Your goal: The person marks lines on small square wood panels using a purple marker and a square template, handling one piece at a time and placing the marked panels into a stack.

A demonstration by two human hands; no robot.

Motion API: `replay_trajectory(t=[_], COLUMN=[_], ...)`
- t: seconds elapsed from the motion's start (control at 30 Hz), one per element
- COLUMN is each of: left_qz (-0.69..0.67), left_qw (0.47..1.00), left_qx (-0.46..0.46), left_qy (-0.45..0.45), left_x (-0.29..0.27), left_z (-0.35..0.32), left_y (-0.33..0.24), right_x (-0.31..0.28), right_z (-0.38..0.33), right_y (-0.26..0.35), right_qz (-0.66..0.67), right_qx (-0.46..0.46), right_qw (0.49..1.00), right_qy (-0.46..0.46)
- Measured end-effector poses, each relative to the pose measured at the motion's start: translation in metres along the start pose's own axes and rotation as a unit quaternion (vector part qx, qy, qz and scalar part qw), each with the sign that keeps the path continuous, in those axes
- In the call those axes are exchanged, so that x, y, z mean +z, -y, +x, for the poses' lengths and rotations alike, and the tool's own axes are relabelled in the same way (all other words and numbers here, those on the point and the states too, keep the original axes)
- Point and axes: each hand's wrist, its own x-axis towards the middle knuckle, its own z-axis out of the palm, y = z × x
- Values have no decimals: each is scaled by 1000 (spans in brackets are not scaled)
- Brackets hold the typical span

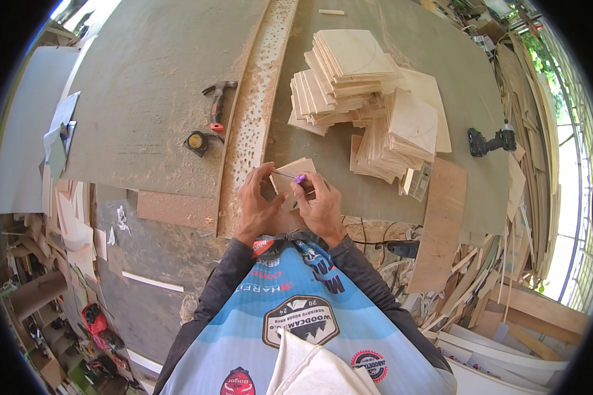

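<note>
Your left hand (258, 205) pinches a small plywood square (296, 178) on the bench (158, 99) while your right hand (319, 207) grips a purple pen (299, 178) against it.

— What is in the hands? A small square of pale plywood (295, 172), lying flat at the near edge of the grey workbench, partly hidden behind the fingers.

— And the purple item? A slim pen (290, 176) with a purple end, lying across the square's near edge, roughly level, its tip pointing left.
</note>
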Motion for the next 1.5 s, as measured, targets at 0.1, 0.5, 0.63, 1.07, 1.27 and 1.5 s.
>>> replay_trajectory(t=[0.1,0.5,0.63,1.07,1.27,1.5], left_qz=[5,-1,2,-1,7,3], left_qw=[1000,1000,1000,1000,999,1000], left_qx=[5,15,21,18,35,20], left_qy=[2,-15,-6,-4,-11,1], left_x=[0,0,-2,-2,-1,-1], left_z=[0,-2,-1,0,0,-1], left_y=[1,0,-2,-3,2,1], right_x=[0,3,3,9,8,8], right_z=[0,2,-1,-13,-12,-12], right_y=[0,2,2,0,3,4], right_qz=[-6,2,27,16,11,-8], right_qx=[-13,-13,17,15,11,-21], right_qw=[1000,1000,999,1000,1000,1000], right_qy=[1,13,23,14,16,16])
